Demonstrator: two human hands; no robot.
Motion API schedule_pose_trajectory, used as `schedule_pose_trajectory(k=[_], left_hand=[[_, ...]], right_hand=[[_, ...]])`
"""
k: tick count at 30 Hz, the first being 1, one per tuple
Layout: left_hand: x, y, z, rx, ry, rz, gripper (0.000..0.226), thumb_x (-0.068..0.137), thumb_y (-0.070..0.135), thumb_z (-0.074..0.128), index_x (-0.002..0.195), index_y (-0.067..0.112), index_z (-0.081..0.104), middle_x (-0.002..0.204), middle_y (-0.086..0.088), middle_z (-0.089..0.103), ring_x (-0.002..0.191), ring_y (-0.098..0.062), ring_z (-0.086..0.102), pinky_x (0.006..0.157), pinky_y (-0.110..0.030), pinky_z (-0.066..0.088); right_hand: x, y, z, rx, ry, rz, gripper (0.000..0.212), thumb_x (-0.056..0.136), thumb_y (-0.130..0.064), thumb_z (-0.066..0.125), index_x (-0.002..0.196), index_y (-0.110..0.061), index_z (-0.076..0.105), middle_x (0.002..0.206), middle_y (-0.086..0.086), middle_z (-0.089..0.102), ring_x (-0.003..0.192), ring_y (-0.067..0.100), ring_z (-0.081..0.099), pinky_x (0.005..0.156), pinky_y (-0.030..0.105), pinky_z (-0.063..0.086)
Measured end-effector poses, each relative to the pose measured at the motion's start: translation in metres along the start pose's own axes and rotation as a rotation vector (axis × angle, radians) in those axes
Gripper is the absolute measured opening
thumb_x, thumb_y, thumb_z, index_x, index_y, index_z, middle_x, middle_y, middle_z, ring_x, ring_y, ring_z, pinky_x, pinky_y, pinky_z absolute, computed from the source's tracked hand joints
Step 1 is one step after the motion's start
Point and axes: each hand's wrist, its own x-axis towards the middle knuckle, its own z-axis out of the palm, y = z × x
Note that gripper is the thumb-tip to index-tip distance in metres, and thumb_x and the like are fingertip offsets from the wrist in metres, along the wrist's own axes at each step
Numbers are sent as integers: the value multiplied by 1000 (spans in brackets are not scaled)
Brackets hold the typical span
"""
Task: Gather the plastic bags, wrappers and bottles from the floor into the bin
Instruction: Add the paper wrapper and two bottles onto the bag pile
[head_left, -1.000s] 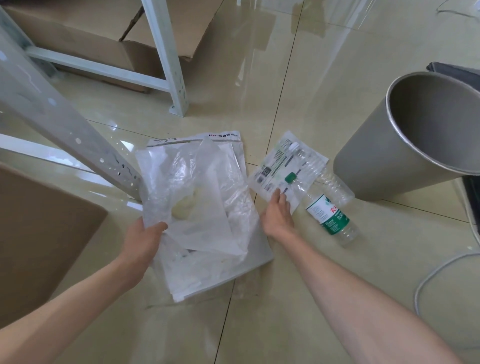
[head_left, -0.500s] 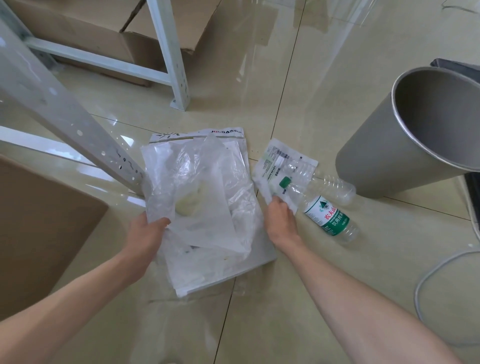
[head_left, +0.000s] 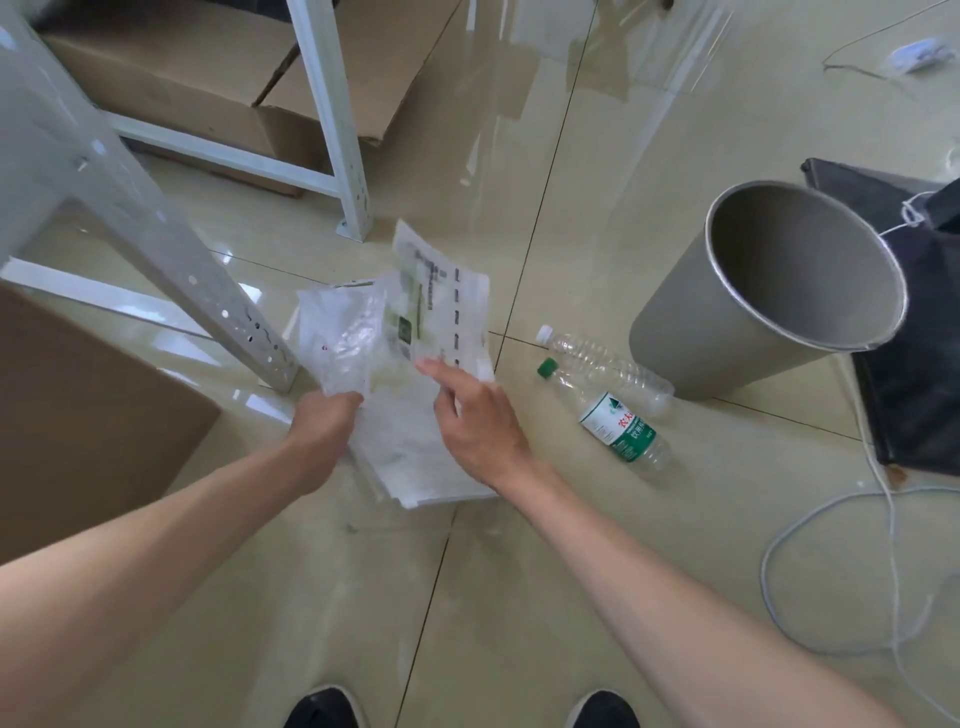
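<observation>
My left hand (head_left: 326, 418) grips a crumpled bunch of clear plastic bags (head_left: 348, 338) just above the floor. A flat white bag (head_left: 415, 467) lies under them. My right hand (head_left: 475, 418) pinches the lower edge of a printed wrapper (head_left: 441, 296), which stands lifted over the bags. Two plastic bottles lie on the tiles to the right: a clear one with a white cap (head_left: 602, 361) and one with a green cap and green label (head_left: 615, 423). The grey bin (head_left: 691, 338) stands tilted beyond them, mouth open toward me.
White metal shelf legs (head_left: 249, 332) (head_left: 348, 171) rise at left and behind the bags. Cardboard boxes (head_left: 78, 415) (head_left: 218, 88) sit left and at the back. A black bag (head_left: 914, 395) and a white cable (head_left: 810, 514) lie at right. My shoes (head_left: 322, 709) show below.
My right hand picked the printed wrapper off the bottles and carried it left over the bags. My left hand bunched the clear bags tighter. The bottles now lie uncovered.
</observation>
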Motion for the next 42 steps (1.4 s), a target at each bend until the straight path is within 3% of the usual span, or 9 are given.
schedule_pose_trajectory(k=[4,9,16,18,22,30,34,39,42], left_hand=[[-11,13,4,-8,-17,-44,16,88,9,44,94,7,59,74,-9,60,61,-25,57,42,-19,41],[-24,8,2,-100,-179,-63,74,74,71,50,130,22,58,131,-2,59,120,-26,55,103,-48,41],[-14,-14,12,102,78,56,22,80,11,59,100,7,65,76,-8,65,61,-22,57,49,-27,42],[-10,-17,13,103,67,58,14,80,9,58,92,11,64,70,-4,62,59,-21,57,47,-25,41],[0,-19,13,84,55,60,11,77,9,60,73,19,61,68,-2,64,59,-21,59,48,-26,43],[2,-31,8,-23,35,-95,13,69,13,72,76,14,62,73,-6,66,57,-24,62,47,-27,48],[2,-33,6,12,-20,-128,14,70,11,72,82,8,67,77,-10,70,66,-30,66,69,-42,58],[-2,-34,8,83,-17,-31,13,77,8,67,70,18,63,66,-2,66,53,-20,60,41,-22,44],[-6,-32,12,31,-39,-45,6,77,7,68,80,13,68,69,-2,68,55,-19,62,35,-17,40]], right_hand=[[-17,-7,16,229,-214,182,43,88,-7,42,121,-16,68,146,6,50,137,9,42,113,17,24],[-24,-13,21,359,-164,327,41,82,-13,36,105,-19,70,123,1,67,119,14,57,97,23,42],[-30,8,7,250,-304,394,40,77,-1,34,83,-15,71,104,2,71,104,16,63,86,26,46],[-29,30,-14,49,-159,420,37,75,2,37,81,-14,70,85,1,67,82,20,61,72,27,43],[-21,99,-63,-353,199,632,37,78,3,48,115,-3,54,120,16,56,112,34,52,89,38,44],[-36,162,-74,-686,-86,797,61,77,-24,69,127,-8,38,131,16,42,124,34,36,98,41,33],[-41,141,-53,-399,54,822,63,74,-36,71,125,-10,44,125,12,41,116,33,47,92,41,45],[-11,85,-44,42,448,680,54,76,-38,69,119,-11,51,111,0,41,88,13,57,68,15,46],[4,43,-35,307,431,533,54,77,-40,70,120,-13,52,109,0,46,77,-2,53,50,1,41]])
